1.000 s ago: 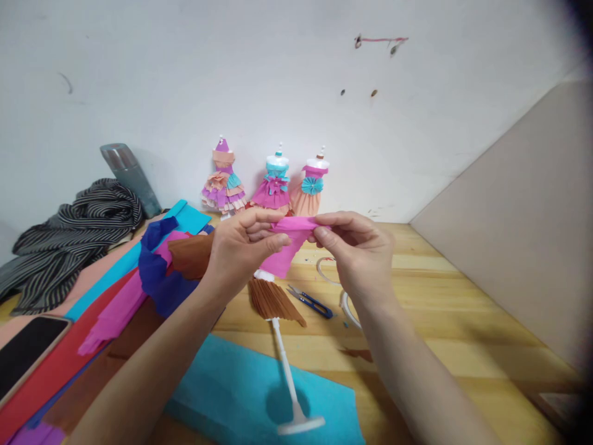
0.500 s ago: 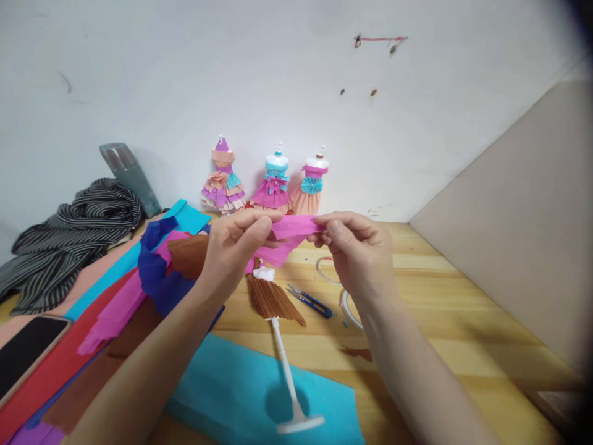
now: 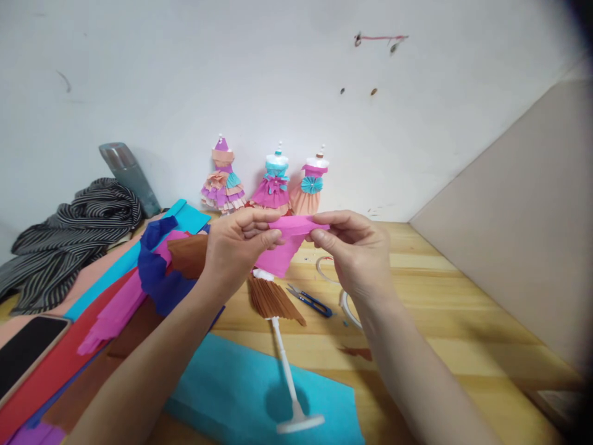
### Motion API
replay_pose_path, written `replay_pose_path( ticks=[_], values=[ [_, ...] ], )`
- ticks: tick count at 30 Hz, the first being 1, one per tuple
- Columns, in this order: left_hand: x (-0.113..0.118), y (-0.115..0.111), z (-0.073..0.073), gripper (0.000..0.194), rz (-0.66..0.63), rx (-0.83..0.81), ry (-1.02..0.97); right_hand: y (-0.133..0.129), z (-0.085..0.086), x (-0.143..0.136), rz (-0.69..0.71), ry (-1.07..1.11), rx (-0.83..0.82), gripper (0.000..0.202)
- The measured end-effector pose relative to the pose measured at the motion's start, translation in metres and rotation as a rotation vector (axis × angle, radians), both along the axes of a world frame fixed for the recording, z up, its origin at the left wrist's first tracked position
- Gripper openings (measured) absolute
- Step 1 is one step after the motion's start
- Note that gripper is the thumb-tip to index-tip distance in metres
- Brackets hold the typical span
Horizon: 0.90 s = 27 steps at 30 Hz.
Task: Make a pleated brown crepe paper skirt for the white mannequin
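Observation:
A piece of pink crepe paper (image 3: 288, 242) is stretched between my hands, its upper edge folded over and the rest hanging down. My left hand (image 3: 241, 242) pinches its left end between thumb and fingers. At the other end, my right hand (image 3: 354, 244) grips the folded edge the same way. Below the paper, a small white mannequin stand (image 3: 285, 358) lies on its side, wearing a pleated brown paper skirt (image 3: 274, 300); the pink paper partly hides its upper body. Just right of the skirt lie blue-handled thread snips (image 3: 310, 301).
Three small dressed mannequins (image 3: 277, 185) stand against the wall. Coloured crepe paper (image 3: 111, 309), a phone (image 3: 28, 352), a striped cloth (image 3: 78, 235) and a bottle (image 3: 130, 176) are on the left. A turquoise sheet (image 3: 231, 383) lies in front; tape rolls (image 3: 351, 309) sit near my right wrist.
The pink paper has turned so its hanging part faces me more and covers the mannequin's top. My right fingers have shifted slightly left along the folded edge, with the thumb now lower.

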<state>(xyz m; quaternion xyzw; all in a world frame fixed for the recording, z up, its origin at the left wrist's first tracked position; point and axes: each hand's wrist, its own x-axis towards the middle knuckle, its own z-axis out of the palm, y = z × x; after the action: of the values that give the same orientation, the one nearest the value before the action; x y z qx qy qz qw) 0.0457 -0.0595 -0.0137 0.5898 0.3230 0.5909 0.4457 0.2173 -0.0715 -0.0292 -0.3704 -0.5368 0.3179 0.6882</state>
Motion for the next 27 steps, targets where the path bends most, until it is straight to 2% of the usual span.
replay_pose_path(
  ticks=[4, 10, 17, 27],
  values=[
    [0.0013, -0.0024, 0.0004, 0.020, 0.054, 0.043, 0.021, -0.0013, -0.0002, -0.0011, -0.018, -0.014, 0.033, 0.016],
    [0.0034, -0.0037, 0.0006, 0.013, 0.066, 0.062, 0.002, -0.0055, 0.0036, -0.0038, -0.053, -0.059, 0.068, 0.015],
    [0.0021, -0.0027, -0.0002, 0.006, 0.100, 0.076, 0.046, -0.0076, 0.0053, -0.0040, -0.070, -0.094, 0.036, 0.010],
    [-0.0016, 0.0018, -0.0042, 0.005, 0.114, 0.172, 0.134, -0.0070, 0.0048, -0.0029, -0.083, -0.118, 0.021, 0.005]
  ],
)
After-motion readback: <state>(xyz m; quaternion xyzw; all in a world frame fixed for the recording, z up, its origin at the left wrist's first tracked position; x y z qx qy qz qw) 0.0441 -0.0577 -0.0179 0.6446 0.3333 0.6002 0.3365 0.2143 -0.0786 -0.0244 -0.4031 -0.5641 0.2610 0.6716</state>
